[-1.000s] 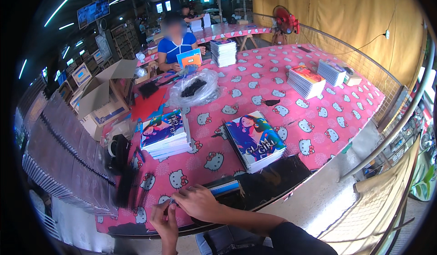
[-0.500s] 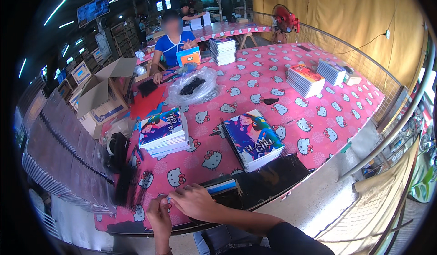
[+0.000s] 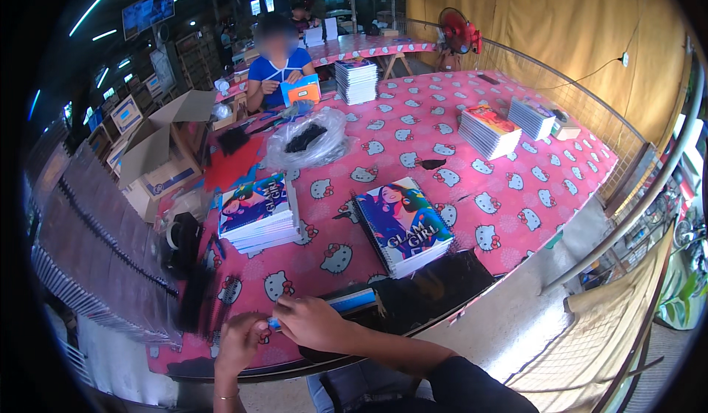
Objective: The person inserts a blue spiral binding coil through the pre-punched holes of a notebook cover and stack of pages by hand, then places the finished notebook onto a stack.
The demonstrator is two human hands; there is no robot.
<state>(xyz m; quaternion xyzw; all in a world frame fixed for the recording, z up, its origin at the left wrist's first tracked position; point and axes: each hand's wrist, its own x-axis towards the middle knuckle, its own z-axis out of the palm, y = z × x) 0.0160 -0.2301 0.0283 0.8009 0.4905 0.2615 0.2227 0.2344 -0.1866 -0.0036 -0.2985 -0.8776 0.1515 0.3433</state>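
Worn-camera view, pink table w/ cat-print cover (image 3: pixel 413 136). L hand (image 3: pixel 240 339) & R hand (image 3: pixel 308 323) meet at the near edge, fingertips pinched together on a small blue piece (image 3: pixel 275 324), b/w them just above the cover. Exact finger placement partly hidden; kind of piece too small to tell. Prob. v. light, maybe thin & slick, so easy to drop; best held by its ends w/ thumb & fingertip, lightly; stiffness can't be judged. Just right of R hand: blue-and-white strip (image 3: pixel 354 300) by a black board (image 3: pixel 435 287). Beyond: spiral notebook stack (image 3: pixel 404 225), another notebook stack (image 3: pixel 259 210) to its left, plus black spiral coils (image 3: pixel 198 295) near L hand.
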